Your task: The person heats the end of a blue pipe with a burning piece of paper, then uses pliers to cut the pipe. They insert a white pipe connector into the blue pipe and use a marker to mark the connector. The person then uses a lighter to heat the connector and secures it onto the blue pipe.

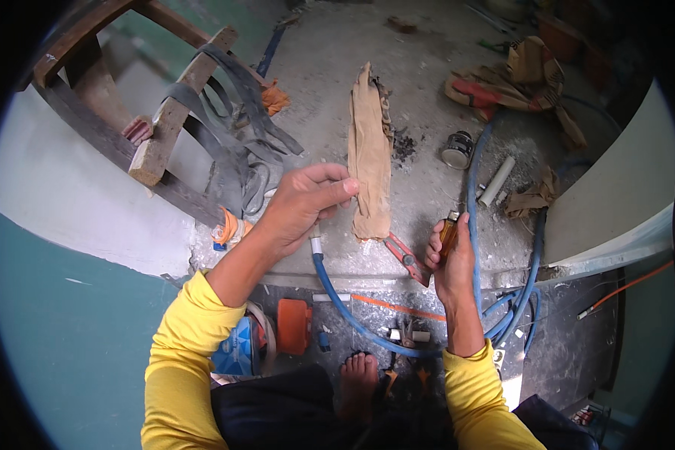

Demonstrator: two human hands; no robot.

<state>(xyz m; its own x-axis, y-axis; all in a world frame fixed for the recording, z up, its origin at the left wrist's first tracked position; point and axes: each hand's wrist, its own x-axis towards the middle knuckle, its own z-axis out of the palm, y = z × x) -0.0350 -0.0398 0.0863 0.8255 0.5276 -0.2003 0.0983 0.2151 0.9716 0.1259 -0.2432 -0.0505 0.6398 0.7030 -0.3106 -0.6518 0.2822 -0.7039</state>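
My left hand (307, 199) is closed, thumb and forefinger pinching the left edge of a long folded strip of brown paper (371, 150). Its upper right edge looks charred, with black flakes beside it on the floor. Below that hand, a blue hose (345, 311) ends in a white tip (316, 241); whether my lower fingers also grip this end cannot be made out. In my right hand (454, 262) is an amber lighter (448, 231), its metal top upward and the thumb alongside. No flame shows. A red-handled tool (406, 259) lies between the paper's lower end and my right hand.
Grey straps (236, 127) hang over a wooden frame (169, 112) at left. A small can (457, 150), a white pipe piece (496, 181) and crumpled brown paper (532, 71) lie at right. An orange box (295, 326) sits on the lower dark floor, near my bare foot (358, 382).
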